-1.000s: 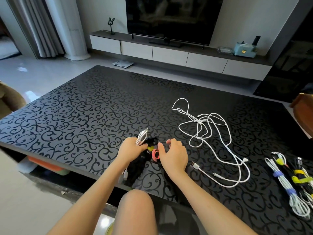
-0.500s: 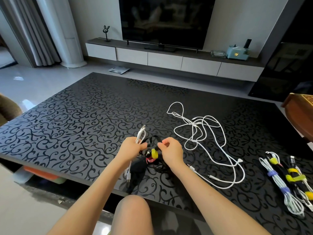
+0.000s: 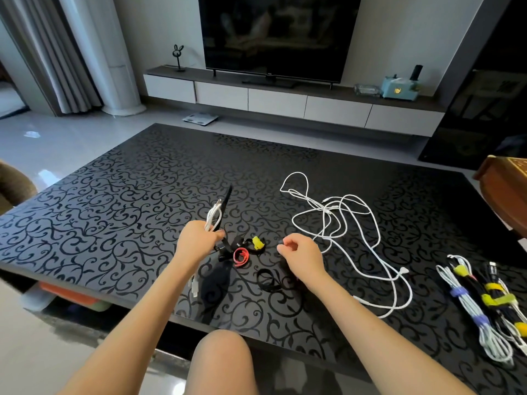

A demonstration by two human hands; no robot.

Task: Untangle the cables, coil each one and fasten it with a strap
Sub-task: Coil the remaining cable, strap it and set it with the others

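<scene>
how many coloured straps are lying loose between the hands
2: a red strap and a yellow strap beside it, on the table between left hand and right hand. The black straps there are hard to count.

Living room. Black glossy table (image 3: 119,212) with a scroll pattern fills the foreground. Pale far wall (image 3: 159,29); big TV (image 3: 276,35), screen dark with faint reflections, on a low floating console (image 3: 279,102) with white drawer fronts and a dark top. On the console: rabbit figurine (image 3: 178,57) left, light-blue box (image 3: 399,88) right. Grey curtains (image 3: 51,52) and white column (image 3: 108,52) in the left corner. Pale glossy floor (image 3: 71,138), glare patches left; scale (image 3: 200,118) lying on it. Dark glass panel (image 3: 484,109) right. Wooden furniture (image 3: 504,189) at the right edge, brown seat (image 3: 14,183) at the left.
</scene>
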